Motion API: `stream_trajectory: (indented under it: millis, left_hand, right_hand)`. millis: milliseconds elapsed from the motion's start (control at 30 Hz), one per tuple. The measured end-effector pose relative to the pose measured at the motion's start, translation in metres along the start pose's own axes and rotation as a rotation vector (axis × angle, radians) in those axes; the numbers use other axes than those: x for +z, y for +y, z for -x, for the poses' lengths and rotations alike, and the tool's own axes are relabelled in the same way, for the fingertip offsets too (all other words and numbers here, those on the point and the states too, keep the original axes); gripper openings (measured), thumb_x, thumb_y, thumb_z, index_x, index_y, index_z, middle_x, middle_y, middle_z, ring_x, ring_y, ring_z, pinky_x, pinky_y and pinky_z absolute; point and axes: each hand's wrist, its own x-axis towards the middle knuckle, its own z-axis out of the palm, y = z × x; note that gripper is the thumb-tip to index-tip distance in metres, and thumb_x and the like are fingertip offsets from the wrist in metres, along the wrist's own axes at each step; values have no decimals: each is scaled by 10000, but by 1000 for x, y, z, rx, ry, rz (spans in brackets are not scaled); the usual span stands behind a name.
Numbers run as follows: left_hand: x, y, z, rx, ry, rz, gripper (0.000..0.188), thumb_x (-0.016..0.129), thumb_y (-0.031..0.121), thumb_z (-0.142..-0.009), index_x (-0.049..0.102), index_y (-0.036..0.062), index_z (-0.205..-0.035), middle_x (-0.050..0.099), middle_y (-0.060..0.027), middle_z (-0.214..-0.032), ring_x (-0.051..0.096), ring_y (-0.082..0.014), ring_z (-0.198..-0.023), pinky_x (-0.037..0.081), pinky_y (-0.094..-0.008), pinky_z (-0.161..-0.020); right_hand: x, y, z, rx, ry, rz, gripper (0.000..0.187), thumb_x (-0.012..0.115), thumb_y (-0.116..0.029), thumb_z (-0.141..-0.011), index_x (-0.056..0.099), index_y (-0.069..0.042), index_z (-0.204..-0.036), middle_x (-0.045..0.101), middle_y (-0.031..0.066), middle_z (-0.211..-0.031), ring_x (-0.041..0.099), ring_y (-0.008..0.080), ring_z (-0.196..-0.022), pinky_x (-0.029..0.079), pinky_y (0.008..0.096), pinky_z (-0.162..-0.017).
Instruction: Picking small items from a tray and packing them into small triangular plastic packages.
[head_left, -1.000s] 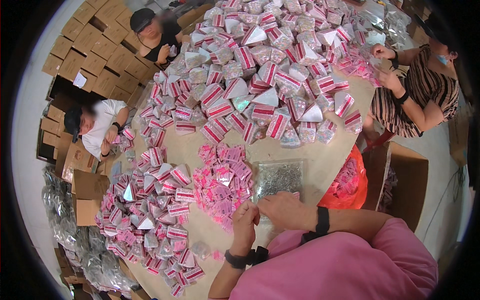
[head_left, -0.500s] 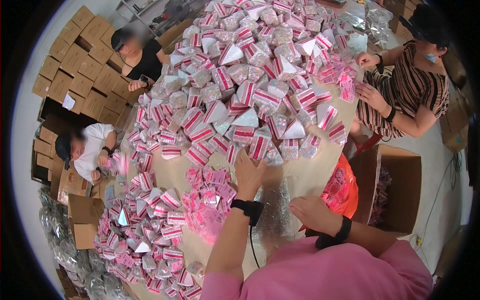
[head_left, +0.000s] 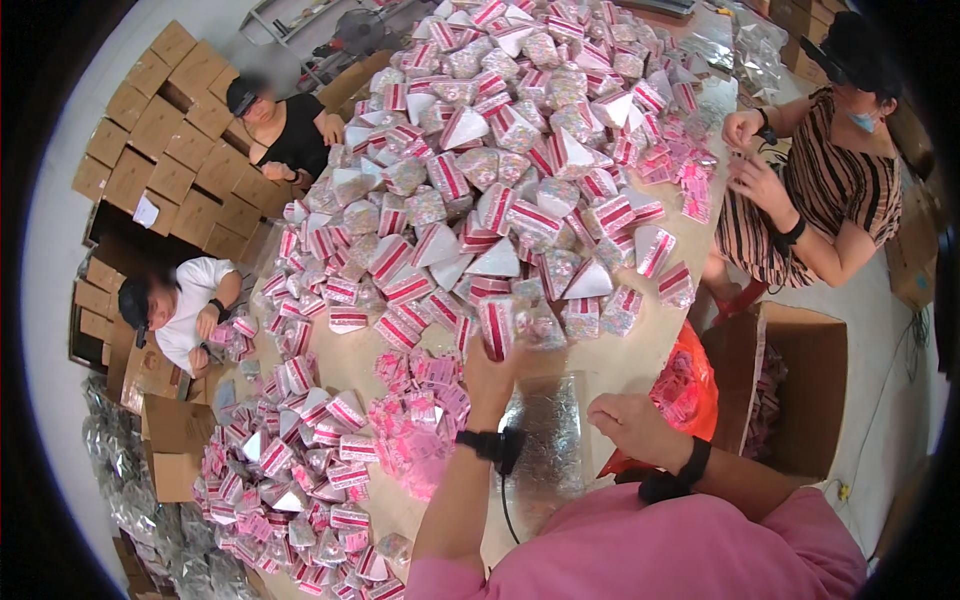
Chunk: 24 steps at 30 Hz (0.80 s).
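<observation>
My left hand (head_left: 490, 385) grips a wedge-shaped cake-slice pack (head_left: 496, 327) with a red-and-white striped side, at the near edge of a large pile of similar packs (head_left: 500, 215). The fingers wrap round its lower part and are partly hidden. My right hand (head_left: 632, 424) hovers to the right with fingers curled in; whether anything is between them is hidden. Between my hands, a stack of clear plastic bags (head_left: 545, 435) lies on the table (head_left: 610, 350). A heap of small pink printed packets (head_left: 415, 405) lies left of my left forearm.
A second heap of striped packs (head_left: 300, 480) covers the table's left side. An orange-red bag (head_left: 690, 380) and an open cardboard box (head_left: 800, 380) stand at the right. Co-workers sit at the left and right; stacked cartons (head_left: 175, 140) line the back left.
My left hand has taken hold of a striped pack and lifted it slightly from the pile's near edge. My right hand has shifted little, its fingers still curled.
</observation>
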Motion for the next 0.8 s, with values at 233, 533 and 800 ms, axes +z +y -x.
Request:
stream_trajectory:
  millis: [233, 533, 800]
  left_hand:
    - [-74, -16, 98, -306, -236, 1037, 366, 541, 223, -894, 464, 26, -1193, 599, -114, -1032, 601, -200, -880, 498, -350, -797]
    - [-100, 2, 159, -130, 26, 1150, 468, 573, 27, -837, 368, 14, -1257, 539, -113, -1193, 559, -241, -1083, 431, -400, -983]
    - [-101, 11, 177, -111, 154, 1076, 528, 622, 48, -814, 350, 8, -1265, 490, -112, -1228, 502, -205, -1145, 427, -381, -984]
  right_hand:
    - [7, -63, -25, -31, -133, -230, 150, 553, -158, -873, 604, -24, -916, 613, 154, -812, 603, 301, -730, 472, 355, -651]
    - [42, -118, -26, -556, -133, 0, 139, 564, -100, -841, 572, -27, -959, 596, 142, -774, 606, 325, -737, 478, 402, -627]
    - [50, -136, -15, -644, -90, 157, 120, 575, -73, -820, 582, -31, -932, 606, 115, -760, 599, 305, -680, 461, 413, -585]
